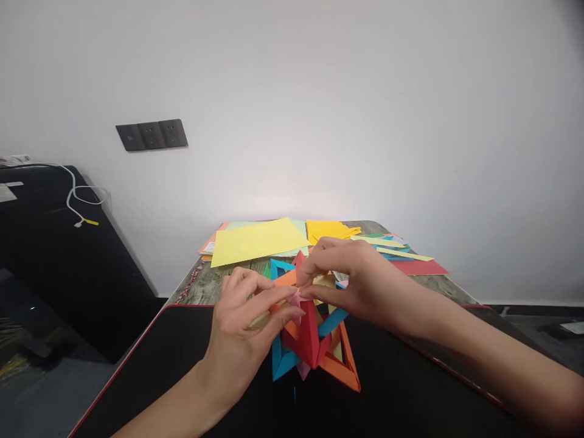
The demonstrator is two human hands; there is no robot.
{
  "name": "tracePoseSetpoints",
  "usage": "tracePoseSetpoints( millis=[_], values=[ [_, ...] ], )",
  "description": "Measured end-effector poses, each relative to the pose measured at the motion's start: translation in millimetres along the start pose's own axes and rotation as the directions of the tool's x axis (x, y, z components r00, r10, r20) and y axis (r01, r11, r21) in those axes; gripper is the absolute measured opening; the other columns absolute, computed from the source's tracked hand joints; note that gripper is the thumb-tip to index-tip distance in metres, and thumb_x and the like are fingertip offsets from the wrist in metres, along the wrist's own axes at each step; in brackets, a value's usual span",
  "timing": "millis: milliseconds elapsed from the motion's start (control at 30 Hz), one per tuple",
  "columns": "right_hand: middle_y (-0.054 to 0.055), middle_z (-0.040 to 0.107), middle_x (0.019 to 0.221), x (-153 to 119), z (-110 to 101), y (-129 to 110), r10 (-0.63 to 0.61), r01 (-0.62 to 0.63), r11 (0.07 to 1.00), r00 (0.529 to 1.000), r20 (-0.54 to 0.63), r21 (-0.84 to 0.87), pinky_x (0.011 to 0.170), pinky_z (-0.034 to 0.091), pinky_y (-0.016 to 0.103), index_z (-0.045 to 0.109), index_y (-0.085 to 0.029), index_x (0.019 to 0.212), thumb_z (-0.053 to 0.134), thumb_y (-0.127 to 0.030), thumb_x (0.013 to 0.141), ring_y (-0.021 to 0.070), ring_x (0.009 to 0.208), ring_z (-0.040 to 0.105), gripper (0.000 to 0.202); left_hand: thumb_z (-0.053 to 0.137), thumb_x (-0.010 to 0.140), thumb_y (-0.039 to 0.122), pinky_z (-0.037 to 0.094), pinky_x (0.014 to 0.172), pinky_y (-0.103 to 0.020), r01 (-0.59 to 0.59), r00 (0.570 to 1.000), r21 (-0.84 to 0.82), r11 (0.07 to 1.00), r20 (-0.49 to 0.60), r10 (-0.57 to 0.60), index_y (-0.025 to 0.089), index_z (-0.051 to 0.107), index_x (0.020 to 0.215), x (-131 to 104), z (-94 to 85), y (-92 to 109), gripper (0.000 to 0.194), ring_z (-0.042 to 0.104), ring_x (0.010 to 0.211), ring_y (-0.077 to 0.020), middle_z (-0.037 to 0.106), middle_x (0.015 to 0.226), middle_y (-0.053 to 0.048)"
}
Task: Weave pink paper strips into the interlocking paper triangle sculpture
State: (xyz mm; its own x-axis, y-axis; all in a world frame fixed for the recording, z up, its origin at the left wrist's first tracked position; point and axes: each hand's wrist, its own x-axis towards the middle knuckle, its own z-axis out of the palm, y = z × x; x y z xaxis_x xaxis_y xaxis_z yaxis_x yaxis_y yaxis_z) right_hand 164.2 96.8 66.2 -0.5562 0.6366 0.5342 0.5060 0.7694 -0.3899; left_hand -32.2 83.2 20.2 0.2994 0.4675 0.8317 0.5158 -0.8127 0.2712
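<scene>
A many-coloured folded-paper model (312,340) of interlocked strips stands on the black mat, with red, orange, blue, pale yellow and pink parts. My left hand (244,325) comes in from the left, its thumb and forefinger closed on a pink paper piece (297,298) near the top of the model. From the right, my right hand (344,274) pinches at the same spot, fingertips close to those of the left. What exactly lies between the right fingertips is partly hidden. Orange and blue points of the model stick out below the hands.
Yellow sheets (260,241) lie on a paper stack at the back left, beside orange-yellow paper (329,230). Paper strips and a red sheet (422,267) are at the back right. The black mat (182,353) has a red edge. A wall stands behind the table.
</scene>
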Motion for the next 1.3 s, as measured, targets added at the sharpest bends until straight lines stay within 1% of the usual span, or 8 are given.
tracePoseSetpoints(
  millis=[133, 267, 433, 567, 733, 900, 1067, 1300],
  values=[
    [0.000, 0.070, 0.078, 12.0, 1.1, 0.8, 0.121, -0.122, 0.992, 0.992, 0.025, 0.045, 0.066, 0.046, 0.027, 0.068, -0.020, 0.076, 0.065, -0.013, 0.079, 0.0151, 0.077, 0.064, 0.008, 0.069, 0.081, 0.019, 0.039, 0.065, -0.034, 0.036, 0.998, 0.108, 0.994, 0.056, -0.042, 0.025, 0.070, 0.103, 2.1, -0.7, 3.0, 0.023, 0.048, 0.073, -0.0194, 0.069, 0.070, 0.000],
    [0.000, 0.071, 0.073, 21.8, 1.8, -2.5, 0.229, -0.234, 0.968, 0.971, 0.061, 0.095, 0.055, 0.045, 0.024, 0.068, -0.018, 0.078, 0.063, -0.014, 0.079, 0.0130, 0.062, 0.065, 0.006, 0.068, 0.079, 0.016, 0.039, 0.069, -0.037, 0.143, 0.987, 0.204, 0.968, 0.040, -0.154, 0.024, 0.067, 0.103, 8.8, -2.8, 3.5, 0.025, 0.058, 0.081, -0.0224, 0.072, 0.071, 0.001],
    [0.000, 0.071, 0.068, 31.7, -1.9, -8.7, 0.279, -0.278, 0.960, 0.957, 0.082, -0.018, 0.055, 0.045, 0.025, 0.071, -0.018, 0.083, 0.065, -0.018, 0.079, 0.0144, 0.063, 0.065, 0.007, 0.067, 0.077, 0.017, 0.044, 0.080, -0.046, 0.361, 0.917, 0.165, 0.918, 0.116, -0.381, 0.020, 0.065, 0.080, 24.7, -6.3, -0.6, 0.005, 0.066, 0.082, -0.0247, 0.073, 0.080, -0.002],
    [0.003, 0.072, 0.076, 35.3, -1.4, -11.7, 0.357, -0.355, 0.934, 0.928, 0.110, -0.036, 0.063, 0.049, 0.028, 0.072, -0.019, 0.083, 0.063, -0.017, 0.079, 0.0167, 0.072, 0.066, 0.010, 0.071, 0.071, 0.015, 0.050, 0.077, -0.044, 0.445, 0.857, 0.196, 0.874, 0.189, -0.479, 0.019, 0.067, 0.083, 32.6, -4.0, -4.2, 0.013, 0.067, 0.087, -0.0271, 0.073, 0.088, -0.007],
    [0.004, 0.073, 0.079, 35.0, 2.4, -11.6, 0.409, -0.409, 0.912, 0.910, 0.068, -0.024, 0.062, 0.051, 0.027, 0.072, -0.019, 0.080, 0.060, -0.012, 0.078, 0.0174, 0.075, 0.066, 0.015, 0.065, 0.075, 0.017, 0.050, 0.061, -0.033, 0.408, 0.876, 0.249, 0.878, 0.164, -0.454, 0.018, 0.065, 0.082, 35.7, 3.7, 0.1, 0.007, 0.067, 0.071, -0.0226, 0.072, 0.077, -0.004],
    [0.003, 0.073, 0.078, 29.5, 1.7, -6.4, 0.411, -0.412, 0.911, 0.911, 0.029, 0.016, 0.057, 0.051, 0.024, 0.071, -0.019, 0.079, 0.060, -0.009, 0.076, 0.0173, 0.076, 0.068, 0.015, 0.060, 0.076, 0.012, 0.040, 0.049, -0.026, 0.374, 0.878, 0.331, 0.866, 0.176, -0.446, 0.018, 0.064, 0.076, 42.9, 8.8, 7.6, 0.007, 0.057, 0.049, -0.0154, 0.064, 0.060, 0.001],
    [0.001, 0.073, 0.076, 18.4, -2.5, -0.1, 0.407, -0.406, 0.911, 0.913, 0.000, 0.078, 0.058, 0.049, 0.024, 0.070, -0.019, 0.078, 0.059, -0.011, 0.077, 0.0161, 0.076, 0.068, 0.014, 0.061, 0.075, 0.010, 0.036, 0.050, -0.026, 0.277, 0.892, 0.456, 0.846, 0.205, -0.403, 0.018, 0.061, 0.074, 50.1, 16.3, 15.7, 0.008, 0.057, 0.051, -0.0162, 0.064, 0.063, 0.000],
    [0.002, 0.073, 0.077, 6.6, -4.1, 5.3, 0.425, -0.419, 0.904, 0.903, -0.066, 0.086, 0.059, 0.049, 0.026, 0.069, -0.020, 0.079, 0.058, -0.016, 0.078, 0.0170, 0.076, 0.068, 0.011, 0.055, 0.078, 0.008, 0.035, 0.056, -0.032, 0.177, 0.823, 0.658, 0.732, 0.309, -0.477, 0.017, 0.055, 0.077, 63.5, 27.0, 39.2, 0.009, 0.061, 0.063, -0.0267, 0.066, 0.070, -0.007]
  ],
)
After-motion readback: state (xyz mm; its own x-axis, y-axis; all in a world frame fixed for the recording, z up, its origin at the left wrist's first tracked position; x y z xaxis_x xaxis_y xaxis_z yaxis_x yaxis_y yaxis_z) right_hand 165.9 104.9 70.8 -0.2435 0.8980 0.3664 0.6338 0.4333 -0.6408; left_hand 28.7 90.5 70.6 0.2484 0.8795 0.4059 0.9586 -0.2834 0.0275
